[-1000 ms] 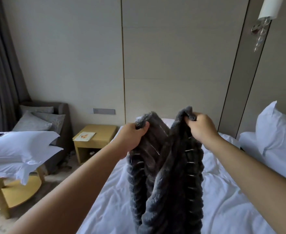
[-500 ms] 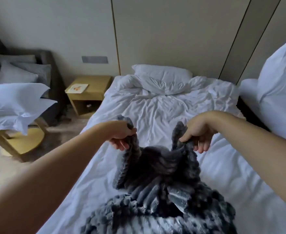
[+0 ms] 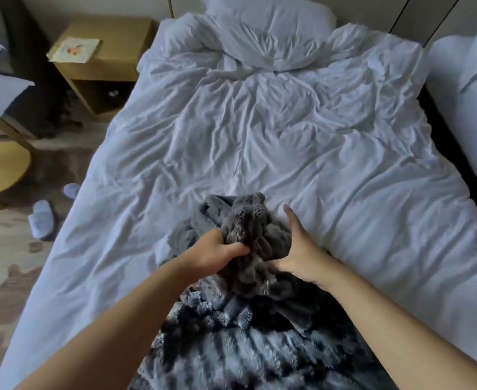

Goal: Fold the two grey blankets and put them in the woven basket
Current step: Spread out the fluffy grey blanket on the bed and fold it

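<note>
A dark grey fluffy ribbed blanket (image 3: 248, 229) lies bunched in a heap on the white bed (image 3: 302, 142), near its front edge. My left hand (image 3: 217, 253) grips a fold on the heap's left side. My right hand (image 3: 297, 246) rests against the heap's right side with its fingers straight and pointing up the bed. More grey ribbed fabric (image 3: 248, 350) spreads below, between my forearms; I cannot tell whether it is the same blanket or a second one. No woven basket is in view.
A white pillow (image 3: 268, 29) lies at the head of the crumpled bed. Left of the bed stand a wooden nightstand (image 3: 102, 60) with a card on top and a yellow round table (image 3: 1, 170). White slippers (image 3: 42, 218) lie on the floor. A second bed (image 3: 473, 68) is on the right.
The blanket, held up in the air by both hands, has come down onto the bed in a heap. My right hand has let go of its corner. The view has tilted down.
</note>
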